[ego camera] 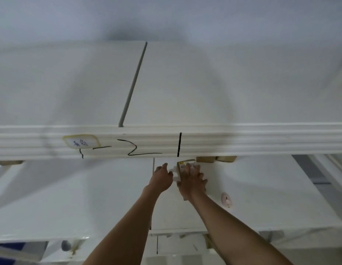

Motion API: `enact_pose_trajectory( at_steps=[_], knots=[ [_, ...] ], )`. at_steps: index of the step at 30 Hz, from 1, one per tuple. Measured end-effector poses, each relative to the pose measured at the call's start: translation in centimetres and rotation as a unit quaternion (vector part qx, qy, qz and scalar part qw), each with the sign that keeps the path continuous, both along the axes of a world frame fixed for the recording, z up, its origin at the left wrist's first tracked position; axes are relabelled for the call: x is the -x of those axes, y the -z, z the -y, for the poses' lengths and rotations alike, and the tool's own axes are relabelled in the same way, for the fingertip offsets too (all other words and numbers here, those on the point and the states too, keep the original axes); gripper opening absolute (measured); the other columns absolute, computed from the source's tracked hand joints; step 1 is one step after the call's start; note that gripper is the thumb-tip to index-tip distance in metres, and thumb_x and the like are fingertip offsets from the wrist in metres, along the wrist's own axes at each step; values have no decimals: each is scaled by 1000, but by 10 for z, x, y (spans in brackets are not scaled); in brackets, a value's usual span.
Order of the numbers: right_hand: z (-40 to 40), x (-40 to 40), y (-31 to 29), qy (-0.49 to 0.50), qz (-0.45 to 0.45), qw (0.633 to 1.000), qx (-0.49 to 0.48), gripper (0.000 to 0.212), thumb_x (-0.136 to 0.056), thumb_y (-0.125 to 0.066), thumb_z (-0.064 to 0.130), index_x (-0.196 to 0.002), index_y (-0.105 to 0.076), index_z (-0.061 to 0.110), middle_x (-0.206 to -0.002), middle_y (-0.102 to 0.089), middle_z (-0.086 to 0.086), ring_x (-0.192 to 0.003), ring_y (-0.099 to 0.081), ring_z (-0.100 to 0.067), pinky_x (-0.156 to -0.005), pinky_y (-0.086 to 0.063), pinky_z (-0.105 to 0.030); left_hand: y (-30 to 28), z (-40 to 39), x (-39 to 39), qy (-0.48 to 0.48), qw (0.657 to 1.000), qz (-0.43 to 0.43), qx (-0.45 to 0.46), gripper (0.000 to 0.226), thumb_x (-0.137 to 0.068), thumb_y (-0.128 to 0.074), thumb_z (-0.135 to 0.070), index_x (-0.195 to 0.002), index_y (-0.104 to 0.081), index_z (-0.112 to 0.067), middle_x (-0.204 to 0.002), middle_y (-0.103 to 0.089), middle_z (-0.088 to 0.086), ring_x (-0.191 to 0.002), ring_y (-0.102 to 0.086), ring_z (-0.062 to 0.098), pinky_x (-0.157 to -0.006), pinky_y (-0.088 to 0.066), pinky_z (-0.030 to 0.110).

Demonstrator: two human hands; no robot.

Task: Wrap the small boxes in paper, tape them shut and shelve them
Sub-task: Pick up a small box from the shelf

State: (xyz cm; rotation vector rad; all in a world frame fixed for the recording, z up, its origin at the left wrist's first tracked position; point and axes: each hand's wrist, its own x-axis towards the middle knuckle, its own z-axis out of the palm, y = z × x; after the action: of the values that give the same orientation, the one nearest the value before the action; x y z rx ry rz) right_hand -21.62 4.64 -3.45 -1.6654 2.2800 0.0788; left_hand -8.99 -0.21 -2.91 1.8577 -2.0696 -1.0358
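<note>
Brown-paper box [183, 167] sits on the white shelf [243, 180], just under the shelf's front rail [204, 144], pushed toward the back. Right hand [193, 180] lies over the box's near face with fingers spread and bent onto it, gripping or pressing it, likely to slide it in deep. Left hand [162, 177] is at the box's left side, fingers loosely curled; whether it touches the box or a white scrap [171, 171] there I cannot tell. Both arms reach up and forward, so the shelf is high and two hands steady the placing. Two more boxes [216, 159] stand to the right along the same back line, partly hidden by the rail, so the new one is probably lined up beside them. Rail carries a label [81, 143] and black marker numbers, probably marking the slot. Pink sticker [226, 199] lies on the shelf nearer the front, right of the right arm. Judged step: shelving, the wrapping of this box done.
</note>
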Motion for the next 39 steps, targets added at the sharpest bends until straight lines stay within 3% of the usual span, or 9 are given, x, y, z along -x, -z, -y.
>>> enact_pose_trajectory(
  at_steps=[4,8,13,16,22,25,30,33,39],
  knots=[
    [-2,8,-20,22,62,996,64,78,-97,-54,41,-158,-10,20,-159,-11,-23,-131,-37,-43,-110,-33,-51,-15,-8,-2,-26,1000,-4,-9,53,-106,-40,-25,-155,-27,-7,-152,-41,20,-141,-40,33,-113,-33,36],
    [-5,28,-49,73,268,958,71,74,-99,-48,47,-160,-9,30,-162,-18,-12,-140,-32,-40,-112,-31,-47,-35,-20,5,-106,985,-118,-63,48,-106,-41,-28,-152,-37,-16,-152,-44,13,-138,-43,32,-107,-37,33],
    [-28,51,-83,153,596,786,57,60,-103,-47,40,-158,-28,25,-157,-39,2,-143,-37,-23,-114,-30,-40,-57,-43,21,-185,919,-293,-187,28,-105,-44,-38,-130,-50,-24,-136,-56,6,-121,-56,30,-97,-47,42],
    [-41,61,-93,202,710,674,27,38,-99,-57,37,-127,-65,13,-110,-74,-8,-103,-68,-28,-97,-50,-43,-71,-66,38,-195,863,-390,-255,43,-104,-42,-50,-119,-59,-13,-118,-65,10,-114,-63,35,-99,-53,50],
    [-58,77,-90,233,782,578,13,37,-98,-57,32,-121,-68,7,-115,-72,-20,-108,-67,-37,-98,-52,-48,-91,-96,55,-229,766,-517,-306,45,-104,-40,-50,-119,-59,-12,-124,-64,22,-114,-63,40,-91,-55,55],
    [-69,82,-87,230,763,604,7,36,-103,-45,31,-120,-66,7,-114,-71,-21,-107,-66,-35,-90,-54,-44,-92,-105,56,-232,765,-514,-310,45,-104,-42,-50,-130,-53,-15,-126,-64,19,-114,-64,38,-86,-58,49],
    [-83,86,-81,167,670,724,5,35,-106,-38,33,-111,-69,17,-107,-72,-11,-98,-67,-27,-84,-56,-39,-78,-118,58,-263,824,-439,-242,50,-100,-52,-48,-138,-44,-17,-125,-61,14,-112,-62,34,-88,-58,49],
    [-95,86,-82,170,648,742,-3,36,-108,-34,41,-102,-67,26,-95,-72,-4,-90,-67,-23,-73,-53,-33,-67,-125,58,-266,853,-399,-205,57,-93,-63,-50,-137,-47,-16,-119,-64,9,-107,-64,30,-95,-55,49],
    [-103,81,-78,149,602,784,-10,54,-95,-48,65,-125,-58,21,-113,-70,-6,-102,-69,-25,-89,-59,-42,-64,-126,63,-219,876,-386,-190,62,-89,-66,-55,-132,-54,-11,-116,-69,10,-107,-67,29,-96,-56,46]
  ],
)
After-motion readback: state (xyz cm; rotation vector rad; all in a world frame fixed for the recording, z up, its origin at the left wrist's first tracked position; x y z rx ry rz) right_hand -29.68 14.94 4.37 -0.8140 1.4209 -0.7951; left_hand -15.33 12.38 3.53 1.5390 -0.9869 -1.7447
